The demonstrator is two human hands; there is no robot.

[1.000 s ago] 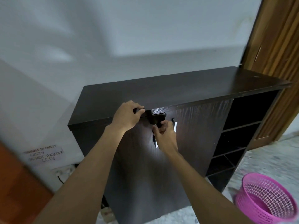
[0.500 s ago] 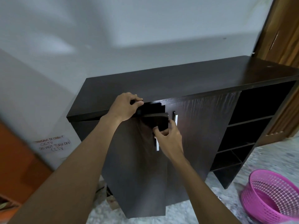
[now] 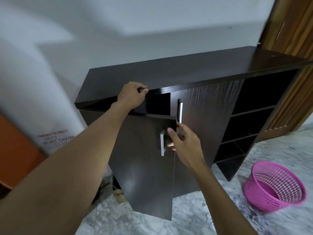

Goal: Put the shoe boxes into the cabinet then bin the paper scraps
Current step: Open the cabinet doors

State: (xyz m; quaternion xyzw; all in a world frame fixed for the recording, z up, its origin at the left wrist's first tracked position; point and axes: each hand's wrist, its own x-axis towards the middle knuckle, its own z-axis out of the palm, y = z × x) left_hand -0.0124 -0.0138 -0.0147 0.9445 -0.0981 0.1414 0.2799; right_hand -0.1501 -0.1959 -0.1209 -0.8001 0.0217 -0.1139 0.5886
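Note:
A dark brown cabinet stands against the white wall. Its left door hangs partly swung out towards me, showing a dark gap behind its top edge. My right hand grips that door's free edge beside the silver handle, thumb on the front and fingers behind. My left hand is curled over the front edge of the cabinet top, above the gap. The right door is closed. No shoe boxes are in view. A pink mesh basket sits on the floor at the right.
Open dark shelves fill the cabinet's right end. A wooden door frame rises behind it. The floor is grey marble with blurred pale bits near the basket. An orange surface and a handwritten CCTV note are at the left.
The left door has swung further out, widening the gap at its top. My right hand moved down and outward with the door edge. My left hand stayed at the cabinet's top edge.

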